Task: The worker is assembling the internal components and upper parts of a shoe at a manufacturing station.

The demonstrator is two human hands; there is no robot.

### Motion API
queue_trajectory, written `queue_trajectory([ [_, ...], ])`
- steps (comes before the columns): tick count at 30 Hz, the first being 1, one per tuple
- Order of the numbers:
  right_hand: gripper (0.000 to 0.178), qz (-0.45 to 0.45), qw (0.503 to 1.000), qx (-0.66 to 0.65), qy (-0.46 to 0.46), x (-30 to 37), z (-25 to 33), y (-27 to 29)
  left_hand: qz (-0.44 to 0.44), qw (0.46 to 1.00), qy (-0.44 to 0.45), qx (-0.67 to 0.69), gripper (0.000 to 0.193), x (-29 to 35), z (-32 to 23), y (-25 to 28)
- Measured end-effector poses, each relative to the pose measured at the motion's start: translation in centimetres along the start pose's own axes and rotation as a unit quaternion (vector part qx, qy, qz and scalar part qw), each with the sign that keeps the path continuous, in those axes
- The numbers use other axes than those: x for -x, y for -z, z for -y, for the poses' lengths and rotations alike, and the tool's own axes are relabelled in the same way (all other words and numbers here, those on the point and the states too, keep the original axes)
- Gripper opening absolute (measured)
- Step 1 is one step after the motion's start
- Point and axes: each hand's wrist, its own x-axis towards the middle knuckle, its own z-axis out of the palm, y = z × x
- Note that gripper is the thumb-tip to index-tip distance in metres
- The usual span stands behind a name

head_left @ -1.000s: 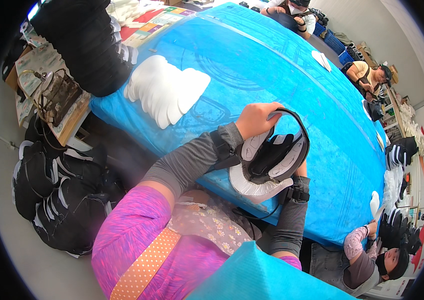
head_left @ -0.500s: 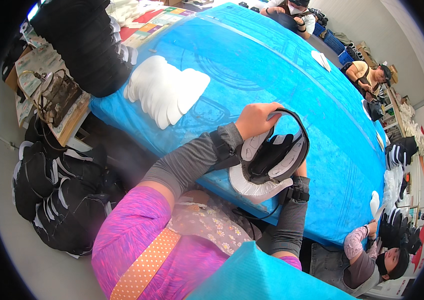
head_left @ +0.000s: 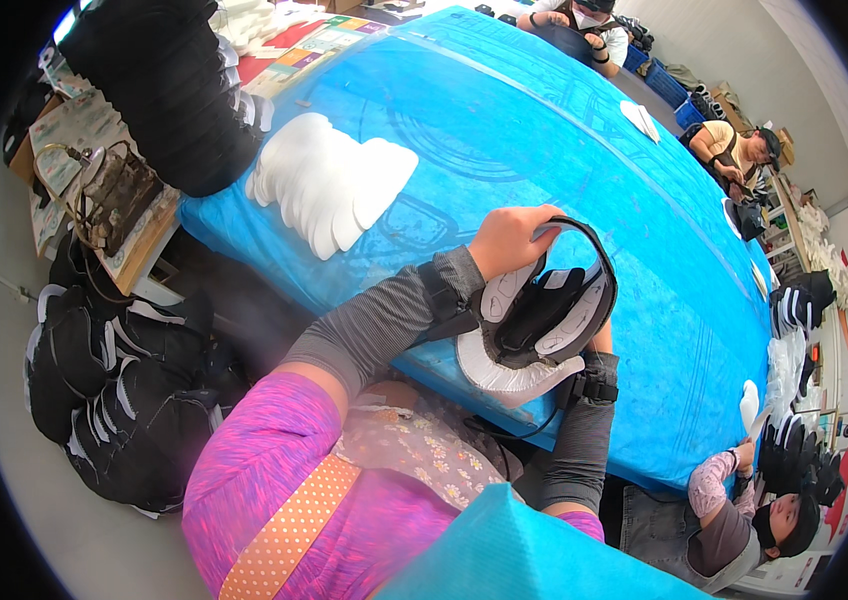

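Shoe upper, right hand mostly hidden

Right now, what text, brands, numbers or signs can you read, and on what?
No text is legible.
Right-hand wall: red marks, too small and blurred to read.
Coloured sheet, upper left: markings too small to read.
White patches inside the held shoe upper: thin dark lines, no readable words.

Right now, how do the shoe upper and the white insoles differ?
The shoe upper is black, grey and white; the insoles are plain white. The shoe upper is curved and hollow, the insoles flat. The left hand holds the shoe upper; the insoles lie fanned on the table. Both show white.
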Motion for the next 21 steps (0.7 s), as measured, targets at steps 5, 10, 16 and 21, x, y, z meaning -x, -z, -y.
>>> queue_trajectory([
  [5,0.028,0.007,0.999,0.033,0.012,0.0,0.1,0.0,-0.008,1.000,-0.013,-0.003,0.021,0.0,0.2,0.0],
  [10,0.028,0.011,0.998,0.068,0.011,0.3,0.5,0.2,-0.003,1.000,-0.010,-0.003,0.022,0.0,0.1,-0.1],
  [16,0.029,0.023,0.997,0.069,0.010,0.2,1.2,0.2,-0.022,0.999,-0.025,0.003,0.021,-0.1,0.1,-0.1],
  [21,0.027,0.002,0.999,0.046,0.021,0.3,1.3,0.1,-0.012,1.000,-0.017,0.006,0.020,-0.1,0.0,-0.2],
])
